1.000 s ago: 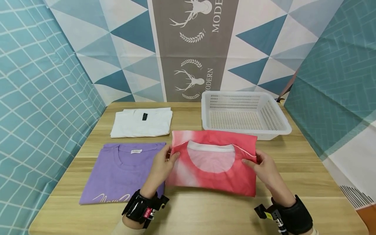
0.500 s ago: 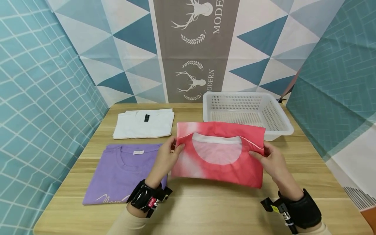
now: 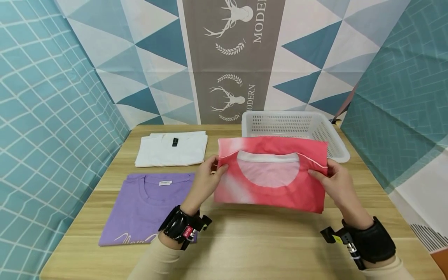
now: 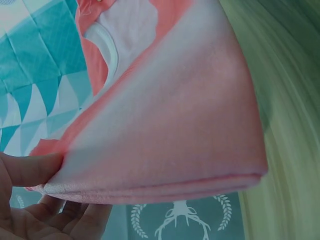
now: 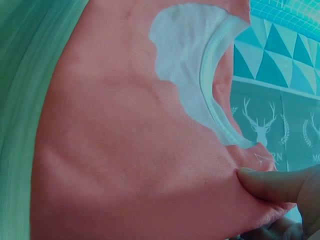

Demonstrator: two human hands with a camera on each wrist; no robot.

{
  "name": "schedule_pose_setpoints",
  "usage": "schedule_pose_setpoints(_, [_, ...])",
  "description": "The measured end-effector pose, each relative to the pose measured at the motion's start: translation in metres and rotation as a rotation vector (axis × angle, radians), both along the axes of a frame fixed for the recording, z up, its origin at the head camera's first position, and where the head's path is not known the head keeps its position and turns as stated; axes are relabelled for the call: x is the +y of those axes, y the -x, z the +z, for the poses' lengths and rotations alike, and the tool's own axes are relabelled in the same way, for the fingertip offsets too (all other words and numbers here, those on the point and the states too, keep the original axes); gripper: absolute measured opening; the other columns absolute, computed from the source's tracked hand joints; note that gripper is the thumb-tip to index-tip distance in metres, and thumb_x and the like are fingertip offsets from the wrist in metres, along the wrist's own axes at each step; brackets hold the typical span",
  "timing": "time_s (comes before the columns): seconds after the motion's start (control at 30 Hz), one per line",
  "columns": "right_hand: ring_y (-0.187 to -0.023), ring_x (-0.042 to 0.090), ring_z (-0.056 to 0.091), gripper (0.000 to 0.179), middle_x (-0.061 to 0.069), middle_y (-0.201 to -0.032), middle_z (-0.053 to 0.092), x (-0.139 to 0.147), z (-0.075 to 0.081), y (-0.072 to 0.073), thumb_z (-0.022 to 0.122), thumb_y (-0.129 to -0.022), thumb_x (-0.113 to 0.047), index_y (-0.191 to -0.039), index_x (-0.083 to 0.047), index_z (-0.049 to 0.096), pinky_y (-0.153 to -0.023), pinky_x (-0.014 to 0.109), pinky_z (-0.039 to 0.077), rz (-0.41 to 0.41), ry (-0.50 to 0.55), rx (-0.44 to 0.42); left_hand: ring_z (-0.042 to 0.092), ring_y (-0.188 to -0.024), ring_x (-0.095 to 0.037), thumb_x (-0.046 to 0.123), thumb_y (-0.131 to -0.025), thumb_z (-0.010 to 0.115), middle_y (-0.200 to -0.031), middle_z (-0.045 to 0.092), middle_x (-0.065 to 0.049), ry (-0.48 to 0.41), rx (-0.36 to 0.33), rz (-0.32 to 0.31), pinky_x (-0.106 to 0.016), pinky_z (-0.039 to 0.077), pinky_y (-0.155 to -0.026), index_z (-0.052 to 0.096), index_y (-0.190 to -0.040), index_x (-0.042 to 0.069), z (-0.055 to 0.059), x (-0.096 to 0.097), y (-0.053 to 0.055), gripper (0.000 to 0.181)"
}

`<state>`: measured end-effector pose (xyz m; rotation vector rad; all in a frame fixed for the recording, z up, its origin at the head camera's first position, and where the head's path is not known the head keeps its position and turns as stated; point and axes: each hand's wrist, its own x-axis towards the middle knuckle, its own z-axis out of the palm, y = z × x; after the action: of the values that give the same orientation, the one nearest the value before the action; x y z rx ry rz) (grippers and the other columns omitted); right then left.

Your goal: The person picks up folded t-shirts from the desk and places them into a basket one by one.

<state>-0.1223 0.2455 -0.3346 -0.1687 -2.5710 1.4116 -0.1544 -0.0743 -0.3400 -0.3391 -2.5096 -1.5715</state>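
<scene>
A folded red and white T-shirt [image 3: 269, 194] with a pale round neckline hangs above the table between both hands. My left hand [image 3: 206, 177] pinches its left edge, thumb on the front and fingers behind, as the left wrist view shows on the shirt [image 4: 170, 125]. At the opposite edge my right hand [image 3: 336, 182] grips the cloth the same way; the thumb presses into the shirt [image 5: 125, 140] in the right wrist view. The shirt's upper part covers the front of a white plastic basket [image 3: 339, 149] in the head view.
A folded purple T-shirt [image 3: 136, 210] lies at the left of the wooden table [image 3: 252, 249]. Behind it is a folded white T-shirt [image 3: 164, 153] with a black label. Patterned cloth walls [image 3: 147, 58] rise at the back and sides.
Both hands have carried the red and white T-shirt up, away from me and somewhat to the right, so it now hides more of the basket. The purple and white T-shirts stay put.
</scene>
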Motion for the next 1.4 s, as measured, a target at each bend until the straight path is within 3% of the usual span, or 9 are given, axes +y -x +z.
schedule_pose_setpoints(0.3, [-0.067, -0.013, 0.052, 0.037, -0.039, -0.072, 0.048, 0.011, 0.011, 0.007, 0.065, -0.09, -0.01, -0.12, 0.009, 0.055, -0.061, 0.008, 0.049, -0.005, -0.025, 0.069, 0.065, -0.087, -0.027, 0.009, -0.09, 0.064, -0.093, 0.067, -0.017, 0.05, 0.038, -0.038, -0.032, 0.055, -0.075, 0.063, -0.104, -0.002, 0.007, 0.008, 0.008, 0.018])
schedule_pose_setpoints(0.53, [-0.067, -0.013, 0.052, 0.04, -0.037, -0.074, 0.047, 0.02, 0.016, 0.017, 0.063, -0.092, -0.015, -0.123, 0.008, 0.052, -0.062, 0.006, 0.048, -0.036, -0.013, 0.041, 0.067, -0.087, -0.028, 0.01, -0.089, 0.066, -0.094, 0.07, -0.018, 0.081, 0.115, -0.052, -0.035, 0.057, -0.075, 0.065, -0.102, -0.003, 0.013, 0.02, 0.021, 0.018])
schedule_pose_setpoints(1.0, [-0.069, -0.017, 0.049, 0.049, -0.03, -0.083, 0.045, 0.033, 0.029, 0.033, 0.061, -0.094, -0.023, -0.134, 0.002, 0.049, -0.062, 0.002, 0.044, -0.1, -0.085, 0.039, 0.067, -0.092, -0.029, 0.011, -0.09, 0.065, -0.096, 0.069, -0.018, 0.074, 0.091, -0.081, -0.036, 0.056, -0.081, 0.063, -0.1, -0.002, 0.028, 0.038, 0.047, 0.016])
schedule_pose_setpoints(1.13, [-0.071, -0.016, 0.048, 0.048, -0.011, -0.095, 0.058, 0.034, 0.032, 0.037, 0.06, -0.094, -0.024, -0.132, 0.002, 0.049, -0.062, 0.001, 0.043, -0.113, -0.102, 0.042, 0.067, -0.092, -0.03, 0.01, -0.09, 0.064, -0.097, 0.07, -0.019, 0.069, 0.098, -0.076, -0.036, 0.056, -0.082, 0.064, -0.101, -0.003, 0.031, 0.043, 0.054, 0.017])
schedule_pose_setpoints(1.23, [-0.072, -0.015, 0.047, 0.047, 0.004, -0.107, 0.058, 0.035, 0.035, 0.041, 0.059, -0.095, -0.025, -0.132, 0.001, 0.049, -0.062, 0.0, 0.041, -0.125, -0.117, 0.048, 0.066, -0.092, -0.029, 0.01, -0.091, 0.064, -0.097, 0.07, -0.019, 0.073, 0.103, -0.073, -0.035, 0.056, -0.081, 0.064, -0.102, -0.003, 0.033, 0.045, 0.058, 0.017])
schedule_pose_setpoints(1.4, [-0.074, -0.015, 0.045, 0.045, -0.019, -0.091, 0.049, 0.036, 0.04, 0.047, 0.059, -0.095, -0.026, -0.13, 0.001, 0.052, -0.065, 0.0, 0.04, -0.147, -0.137, 0.074, 0.066, -0.092, -0.028, 0.01, -0.09, 0.064, -0.097, 0.07, -0.018, 0.081, 0.108, -0.06, -0.034, 0.055, -0.081, 0.065, -0.104, -0.002, 0.037, 0.048, 0.065, 0.018])
